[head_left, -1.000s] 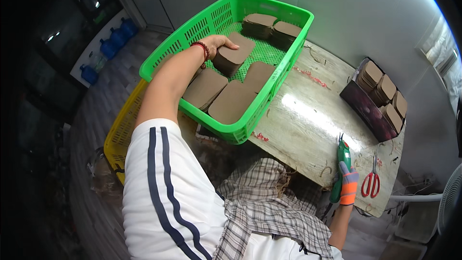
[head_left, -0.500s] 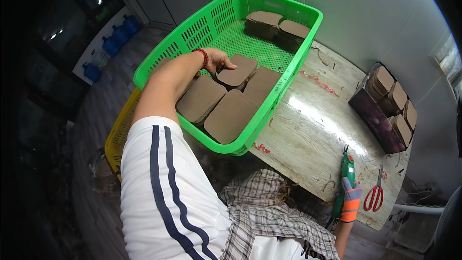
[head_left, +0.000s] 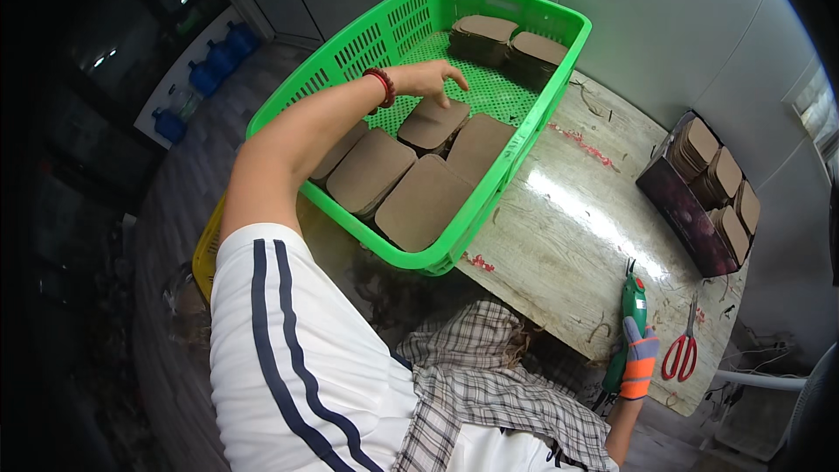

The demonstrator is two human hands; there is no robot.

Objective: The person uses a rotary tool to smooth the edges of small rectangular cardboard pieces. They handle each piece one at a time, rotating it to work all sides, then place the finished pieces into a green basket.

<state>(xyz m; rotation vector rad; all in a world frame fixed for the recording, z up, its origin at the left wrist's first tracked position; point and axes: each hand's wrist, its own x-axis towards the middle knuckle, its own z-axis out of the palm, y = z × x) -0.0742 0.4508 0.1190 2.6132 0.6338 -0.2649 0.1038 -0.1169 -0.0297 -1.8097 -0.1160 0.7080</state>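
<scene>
The left hand (head_left: 426, 82) reaches over a brown stack (head_left: 430, 129) in a green crate (head_left: 426, 260), while the gloved right hand (head_left: 640, 358) holds a green tool (head_left: 634, 299) beside red-handled scissors (head_left: 679, 358) on the surface (head_left: 546, 249).

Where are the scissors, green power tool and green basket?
Scissors (head_left: 688, 339): head view, where blades meet red handles.
Green power tool (head_left: 634, 302): head view, body above the glove (head_left: 640, 365).
Green basket (head_left: 426, 260): head view, near corner's rim.

Eleven visible stacks (head_left: 371, 172), two crates (head_left: 435, 260)
</scene>
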